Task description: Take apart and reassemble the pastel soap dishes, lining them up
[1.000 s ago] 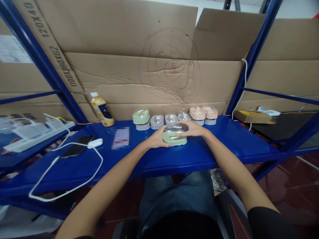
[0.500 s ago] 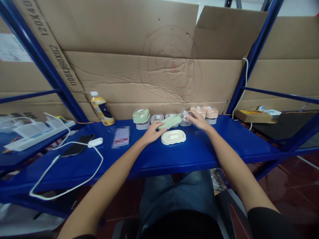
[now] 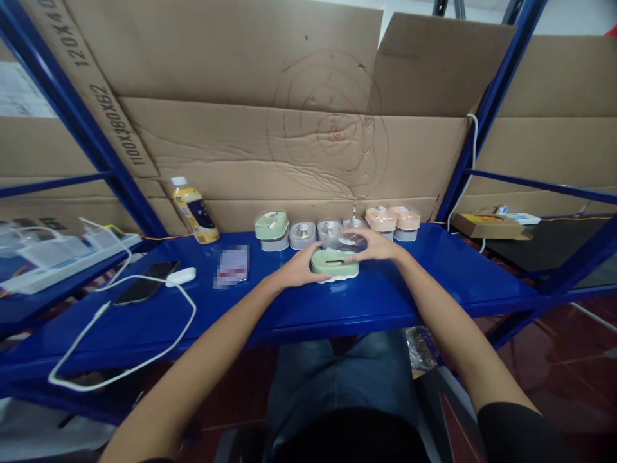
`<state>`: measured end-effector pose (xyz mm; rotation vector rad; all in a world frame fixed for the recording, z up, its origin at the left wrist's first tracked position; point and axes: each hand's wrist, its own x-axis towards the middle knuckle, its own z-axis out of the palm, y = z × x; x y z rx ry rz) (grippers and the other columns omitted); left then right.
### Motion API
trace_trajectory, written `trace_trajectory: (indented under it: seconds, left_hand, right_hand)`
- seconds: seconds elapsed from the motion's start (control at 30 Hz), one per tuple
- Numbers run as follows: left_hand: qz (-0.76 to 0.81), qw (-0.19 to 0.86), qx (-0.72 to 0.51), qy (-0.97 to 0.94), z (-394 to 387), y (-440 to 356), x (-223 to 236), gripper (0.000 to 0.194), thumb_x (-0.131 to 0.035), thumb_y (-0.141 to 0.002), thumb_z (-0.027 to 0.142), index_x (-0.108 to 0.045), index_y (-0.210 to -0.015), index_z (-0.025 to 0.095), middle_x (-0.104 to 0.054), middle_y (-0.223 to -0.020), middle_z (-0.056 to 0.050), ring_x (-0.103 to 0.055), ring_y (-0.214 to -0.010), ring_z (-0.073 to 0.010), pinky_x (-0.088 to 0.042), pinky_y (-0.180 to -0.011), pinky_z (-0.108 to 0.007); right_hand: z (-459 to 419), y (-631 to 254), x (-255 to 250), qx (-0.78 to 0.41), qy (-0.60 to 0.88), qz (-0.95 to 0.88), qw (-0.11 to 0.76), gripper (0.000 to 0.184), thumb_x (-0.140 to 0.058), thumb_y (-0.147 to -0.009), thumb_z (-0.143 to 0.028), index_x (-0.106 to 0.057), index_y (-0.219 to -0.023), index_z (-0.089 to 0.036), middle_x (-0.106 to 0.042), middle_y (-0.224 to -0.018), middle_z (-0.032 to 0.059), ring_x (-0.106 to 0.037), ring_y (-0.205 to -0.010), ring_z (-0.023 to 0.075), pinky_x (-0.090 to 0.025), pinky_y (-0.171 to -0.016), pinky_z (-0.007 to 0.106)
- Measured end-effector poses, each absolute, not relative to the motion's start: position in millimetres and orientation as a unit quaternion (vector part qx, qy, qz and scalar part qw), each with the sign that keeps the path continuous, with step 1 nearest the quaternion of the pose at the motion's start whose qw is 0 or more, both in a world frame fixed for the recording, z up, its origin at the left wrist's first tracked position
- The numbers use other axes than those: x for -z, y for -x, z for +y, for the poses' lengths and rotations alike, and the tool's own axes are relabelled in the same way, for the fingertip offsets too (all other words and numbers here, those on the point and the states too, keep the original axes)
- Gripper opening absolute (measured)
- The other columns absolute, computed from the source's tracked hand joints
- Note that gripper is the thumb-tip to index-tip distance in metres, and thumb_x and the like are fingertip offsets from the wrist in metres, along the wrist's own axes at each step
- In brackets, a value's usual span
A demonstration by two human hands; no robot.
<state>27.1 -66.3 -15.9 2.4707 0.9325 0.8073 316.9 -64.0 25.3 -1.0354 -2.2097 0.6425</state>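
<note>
A pale green oval tray point(image 3: 336, 258) with a dark slot-like mark sits on the cream oval base point(image 3: 340, 278) in front of me. My left hand point(image 3: 301, 267) grips the tray's left end, thumb at the near side and fingers at the far side. In my right hand point(image 3: 376, 246) is a clear plastic lid point(image 3: 351, 242), held tilted just behind and above the tray's right end. The right thumb is close to the tray's edge; whether it touches cannot be made out.
Along the cardboard backing stand a green-topped box point(image 3: 272, 225), several grey boxes point(image 3: 303, 235) and peach boxes point(image 3: 405, 218) with clear lids. To the left are a yellow drink bottle point(image 3: 196, 212), a blurred-out flat item point(image 3: 232, 265), a phone point(image 3: 147, 283) and a white cable point(image 3: 144, 373).
The green tray has come down onto the cream base, with my left hand at its end. My right hand has moved from the back row toward me, bringing the clear lid.
</note>
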Motion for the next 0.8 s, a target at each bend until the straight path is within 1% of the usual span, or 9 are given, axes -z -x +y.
trace_trajectory:
  seconds: [0.07, 0.1, 0.2, 0.3, 0.37, 0.5, 0.63, 0.7, 0.8]
  left_hand:
    - [0.349, 0.231, -0.299, -0.858, -66.2, -28.8, 18.5, 0.114, -0.091, -0.066, 0.052, -0.034, -0.158, 0.016, -0.053, -0.152, -0.023, -0.055, -0.139, -0.0413, -0.044, -0.116, -0.058]
    - [0.349, 0.252, -0.302, -0.851, -66.1, -29.6, 19.7, 0.119, -0.092, -0.064, 0.052, -0.031, -0.16, 0.016, -0.053, -0.152, -0.024, -0.055, -0.139, -0.0416, -0.045, -0.115, -0.058]
    - [0.329, 0.278, -0.311, -0.847, -66.9, -32.4, 21.9, 0.123, -0.094, -0.063, 0.05, -0.028, -0.161, 0.017, -0.054, -0.151, -0.024, -0.053, -0.141, -0.0418, -0.043, -0.116, -0.06]
    - [0.327, 0.268, -0.308, -0.852, -68.9, -34.7, 21.7, 0.123, -0.093, -0.063, 0.049, -0.026, -0.162, 0.018, -0.054, -0.151, -0.023, -0.052, -0.143, -0.0426, -0.039, -0.119, -0.062]
    - [0.34, 0.26, -0.302, -0.851, -70.5, -35.7, 21.0, 0.125, -0.093, -0.063, 0.049, -0.025, -0.163, 0.017, -0.054, -0.151, -0.024, -0.051, -0.143, -0.0434, -0.039, -0.119, -0.062]
    - [0.348, 0.238, -0.292, -0.858, -72.8, -36.6, 19.9, 0.122, -0.09, -0.065, 0.048, -0.024, -0.163, 0.017, -0.053, -0.152, -0.023, -0.051, -0.143, -0.0439, -0.042, -0.117, -0.061]
    - [0.35, 0.206, -0.274, -0.872, -73.9, -36.0, 16.8, 0.119, -0.087, -0.067, 0.045, -0.024, -0.163, 0.014, -0.049, -0.156, -0.025, -0.048, -0.145, -0.0451, -0.041, -0.119, -0.061]
    - [0.336, 0.191, -0.267, -0.883, -74.3, -34.9, 14.8, 0.111, -0.086, -0.069, 0.045, -0.029, -0.16, 0.013, -0.047, -0.158, -0.024, -0.047, -0.146, -0.0449, -0.041, -0.12, -0.059]
    - [0.311, 0.175, -0.259, -0.898, -74.3, -32.6, 13.7, 0.098, -0.085, -0.072, 0.045, -0.04, -0.155, 0.017, -0.051, -0.156, -0.02, -0.049, -0.144, -0.0444, -0.042, -0.119, -0.057]
  right_hand:
    - [-66.3, -309.9, -22.6, -0.246, 0.382, -0.843, 0.287, 0.084, -0.093, -0.066, -0.046, -0.064, -0.143, -0.027, -0.066, -0.144, 0.0102, -0.065, -0.128, 0.0323, -0.053, -0.11, 0.052]
    - [-67.5, -306.5, -21.4, -0.243, 0.377, -0.848, 0.28, 0.083, -0.093, -0.066, -0.046, -0.065, -0.143, -0.027, -0.067, -0.144, 0.01, -0.065, -0.129, 0.0324, -0.052, -0.111, 0.053]
    - [-71.9, -297.9, -19.4, -0.21, 0.366, -0.867, 0.265, 0.08, -0.093, -0.068, -0.047, -0.066, -0.141, -0.027, -0.067, -0.144, 0.0104, -0.063, -0.131, 0.0328, -0.048, -0.115, 0.055]
    - [-76.0, -293.5, -20.0, -0.182, 0.361, -0.879, 0.254, 0.08, -0.092, -0.07, -0.048, -0.065, -0.142, -0.025, -0.065, -0.146, 0.0122, -0.062, -0.134, 0.0338, -0.045, -0.117, 0.055]
    - [-77.5, -292.6, -20.7, -0.181, 0.36, -0.881, 0.25, 0.082, -0.091, -0.07, -0.049, -0.064, -0.143, -0.024, -0.065, -0.145, 0.0128, -0.062, -0.133, 0.0339, -0.046, -0.116, 0.055]
    - [-77.0, -293.2, -19.8, -0.19, 0.362, -0.878, 0.248, 0.085, -0.092, -0.069, -0.051, -0.063, -0.144, -0.022, -0.066, -0.143, 0.013, -0.063, -0.131, 0.0331, -0.047, -0.116, 0.052]
    - [-75.9, -293.3, -17.3, -0.204, 0.368, -0.871, 0.252, 0.085, -0.092, -0.069, -0.052, -0.062, -0.144, -0.024, -0.064, -0.146, 0.0121, -0.061, -0.135, 0.0323, -0.045, -0.118, 0.052]
    - [-76.1, -292.4, -16.2, -0.21, 0.366, -0.87, 0.253, 0.085, -0.091, -0.069, -0.052, -0.062, -0.144, -0.025, -0.063, -0.147, 0.0112, -0.06, -0.135, 0.0323, -0.045, -0.118, 0.052]
    - [-76.7, -290.0, -14.9, -0.189, 0.359, -0.879, 0.25, 0.086, -0.092, -0.068, -0.051, -0.062, -0.144, -0.024, -0.065, -0.142, 0.0119, -0.062, -0.131, 0.0326, -0.047, -0.115, 0.052]
